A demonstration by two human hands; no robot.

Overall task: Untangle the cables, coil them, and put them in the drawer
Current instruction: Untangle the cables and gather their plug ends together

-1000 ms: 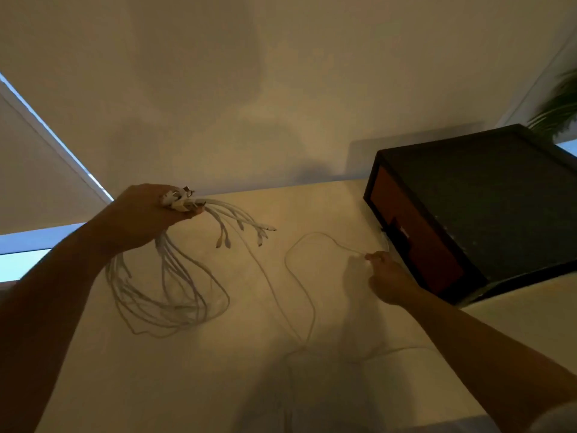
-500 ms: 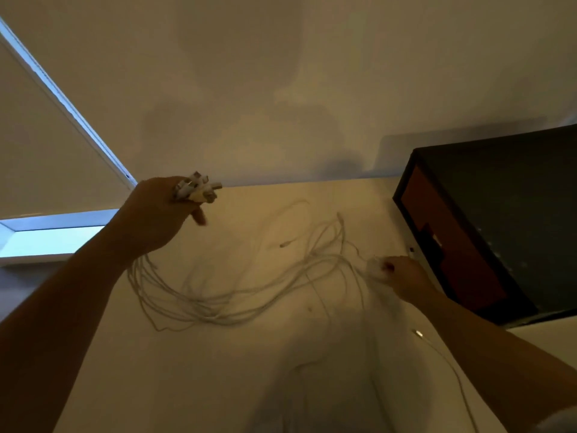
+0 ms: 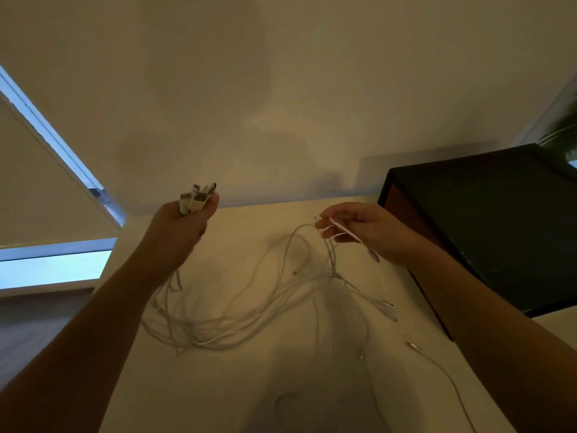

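Note:
My left hand (image 3: pixel 182 228) is raised over the table and grips a bunch of white cable plugs (image 3: pixel 198 196) that stick up out of the fist. From it several white cables (image 3: pixel 237 320) hang down and sag in long loops across the white table (image 3: pixel 224 385). My right hand (image 3: pixel 362 229) is lifted at the same height and pinches a few of the cable strands, with one plug dangling below the palm. Loose cable ends (image 3: pixel 388 309) lie on the table to the right. The dark drawer box (image 3: pixel 487 226) with its reddish front stands at the right.
A white wall rises behind the table. A window with a blind (image 3: pixel 53 195) is at the left. One more thin cable (image 3: pixel 443 373) trails toward the near right edge of the table. A plant's leaves (image 3: pixel 562 132) show at the far right.
My right hand has risen from the table beside the drawer box and now holds strands up in the air. The cable loops stretch between both hands. The left hand has stayed raised.

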